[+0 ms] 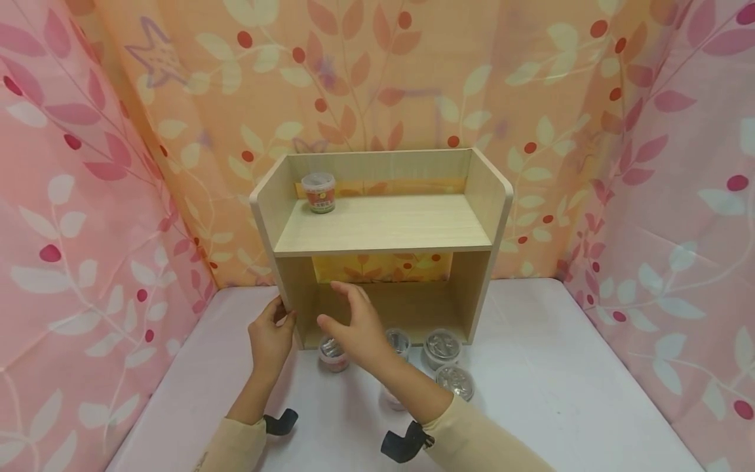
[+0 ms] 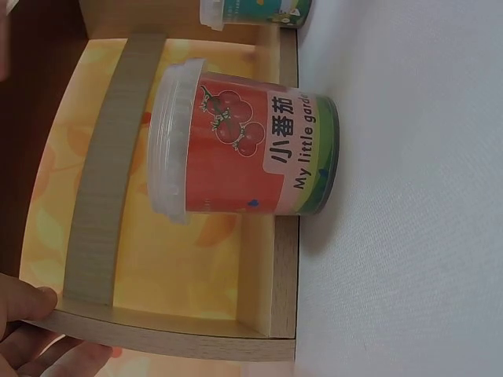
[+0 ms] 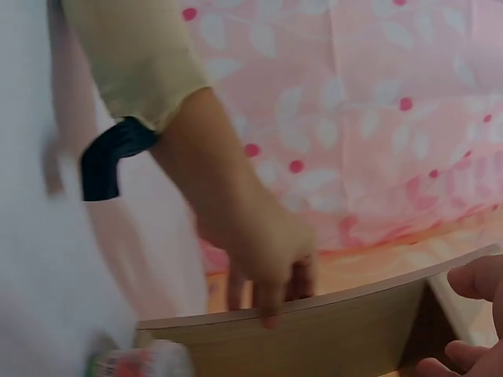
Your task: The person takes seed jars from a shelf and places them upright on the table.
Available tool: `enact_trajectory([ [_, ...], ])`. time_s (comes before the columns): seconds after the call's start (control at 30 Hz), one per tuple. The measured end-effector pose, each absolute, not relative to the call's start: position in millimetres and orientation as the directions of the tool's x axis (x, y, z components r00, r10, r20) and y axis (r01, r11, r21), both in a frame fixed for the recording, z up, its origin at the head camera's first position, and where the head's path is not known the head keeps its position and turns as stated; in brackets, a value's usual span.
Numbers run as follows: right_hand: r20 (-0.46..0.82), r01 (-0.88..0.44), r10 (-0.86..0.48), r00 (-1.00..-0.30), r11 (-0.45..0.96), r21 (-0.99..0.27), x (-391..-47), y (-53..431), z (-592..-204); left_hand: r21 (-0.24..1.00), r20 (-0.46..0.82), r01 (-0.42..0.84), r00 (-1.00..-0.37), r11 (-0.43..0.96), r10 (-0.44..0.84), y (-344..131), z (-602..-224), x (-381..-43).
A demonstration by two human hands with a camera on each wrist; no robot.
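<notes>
A pale wooden two-tier shelf [image 1: 383,226] stands on the white-covered table. My left hand [image 1: 271,341] pinches the front edge of its left side panel, thumb inside and fingers outside in the left wrist view. My right hand [image 1: 361,331] is held in the air before the lower compartment, fingers apart and nothing between them. Close to the left panel's foot, a clear-lidded cup with a red tomato label [image 2: 236,145] stands upright on the table. Another lidded cup [image 1: 320,195] sits at the left of the upper tier.
Several more lidded cups stand before the shelf: one with foil under its lid [image 1: 442,346], another [image 1: 456,381] in front of it, and a teal-labelled one [image 2: 263,9]. My right forearm partly covers others. Patterned cloth [image 1: 377,78] hangs behind and at both sides.
</notes>
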State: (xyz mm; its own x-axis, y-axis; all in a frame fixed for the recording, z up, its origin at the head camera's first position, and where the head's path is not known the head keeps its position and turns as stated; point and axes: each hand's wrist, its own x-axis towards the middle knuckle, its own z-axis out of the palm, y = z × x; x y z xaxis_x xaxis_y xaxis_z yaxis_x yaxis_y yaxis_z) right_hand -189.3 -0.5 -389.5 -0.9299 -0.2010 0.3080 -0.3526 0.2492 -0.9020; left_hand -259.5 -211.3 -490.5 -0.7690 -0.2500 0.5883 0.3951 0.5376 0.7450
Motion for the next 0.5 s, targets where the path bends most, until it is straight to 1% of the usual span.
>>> enact_trajectory([
  [0.23, 0.367, -0.434, -0.303, -0.879, 0.195, -0.88, -191.2, 10.0, -336.0, 0.743, 0.589, 0.389, -0.767, 0.545, -0.255, -211.1, -487.8, -259.4],
  [0.4, 0.418, -0.491, -0.312, -0.853, 0.213, -0.845, -197.9, 16.6, -300.5, 0.747, 0.579, 0.374, -0.773, 0.55, -0.259, -210.7, -489.7, -260.2],
  [0.5, 0.447, -0.515, -0.299, -0.843, 0.21, -0.831, -208.0, 20.3, -281.2, 0.749, 0.576, 0.372, -0.775, 0.549, -0.26, -210.3, -490.1, -260.1],
])
